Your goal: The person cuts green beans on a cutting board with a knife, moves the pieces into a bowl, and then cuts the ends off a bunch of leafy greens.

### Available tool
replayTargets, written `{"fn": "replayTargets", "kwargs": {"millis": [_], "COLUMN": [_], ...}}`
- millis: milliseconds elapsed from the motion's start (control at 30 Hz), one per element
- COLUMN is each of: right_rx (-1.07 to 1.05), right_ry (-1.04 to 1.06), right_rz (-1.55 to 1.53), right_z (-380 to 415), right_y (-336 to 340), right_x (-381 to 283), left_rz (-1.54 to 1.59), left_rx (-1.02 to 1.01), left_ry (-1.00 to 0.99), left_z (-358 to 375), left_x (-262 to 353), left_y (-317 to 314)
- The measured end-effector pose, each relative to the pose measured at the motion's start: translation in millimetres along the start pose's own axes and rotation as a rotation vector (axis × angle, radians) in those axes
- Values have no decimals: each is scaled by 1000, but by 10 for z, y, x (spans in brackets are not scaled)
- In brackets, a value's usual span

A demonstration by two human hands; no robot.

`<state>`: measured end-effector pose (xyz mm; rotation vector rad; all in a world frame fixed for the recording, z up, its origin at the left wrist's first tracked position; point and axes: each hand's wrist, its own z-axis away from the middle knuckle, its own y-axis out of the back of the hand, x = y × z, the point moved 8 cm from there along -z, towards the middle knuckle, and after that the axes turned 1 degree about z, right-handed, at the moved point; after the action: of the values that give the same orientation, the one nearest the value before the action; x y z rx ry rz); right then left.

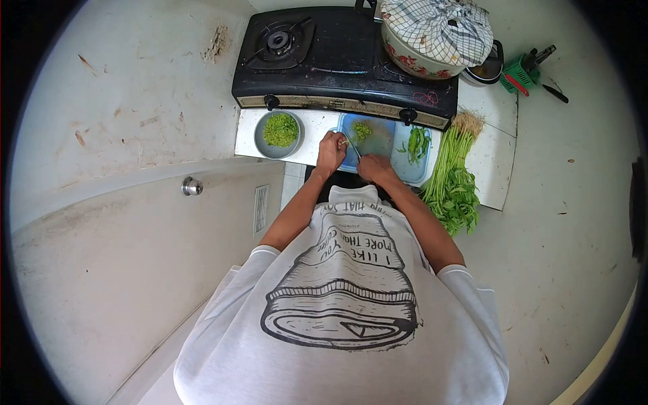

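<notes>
My left hand [331, 152] is closed at the left edge of a blue tray [370, 150], pinching a small green stem whose tip shows at the fingers. My right hand [375, 168] grips a knife [354, 148], its blade angled toward the left fingertips. Just beyond the blade lies a small heap of chopped green stems [362, 131]. Green leaves [418, 144] rest at the tray's right side. Left of my hands stands a grey bowl [260, 144] with chopped greens [280, 129] in it.
A black two-burner stove [341, 50] stands behind the tray, bearing a floral pot [422, 66] under a checked cloth [442, 30]. A rooted bunch of leafy greens [455, 175] hangs over the counter edge at right. Farther right is a green basket [516, 75] of utensils.
</notes>
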<state>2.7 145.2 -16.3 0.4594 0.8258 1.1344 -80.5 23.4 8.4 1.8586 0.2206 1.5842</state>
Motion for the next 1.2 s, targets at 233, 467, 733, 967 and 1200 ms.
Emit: {"fn": "replayTargets", "kwargs": {"millis": [233, 467, 733, 967, 1200], "right_rx": [37, 139, 203, 241, 231], "right_ry": [7, 42, 121, 131, 113], "right_rz": [13, -30, -55, -41, -43], "right_z": [-74, 76, 125, 104, -33], "right_y": [4, 28, 64, 2, 13], "right_x": [-28, 75, 79, 50, -5], "left_rz": [-10, -31, -44, -31, -28], "left_rx": [0, -8, -72, -35, -22], "left_ry": [19, -10, 15, 10, 19], "left_z": [19, 29, -24, -1, 9], "left_x": [22, 37, 18, 44, 56], "left_y": [-4, -5, -47, -26, -8]}}
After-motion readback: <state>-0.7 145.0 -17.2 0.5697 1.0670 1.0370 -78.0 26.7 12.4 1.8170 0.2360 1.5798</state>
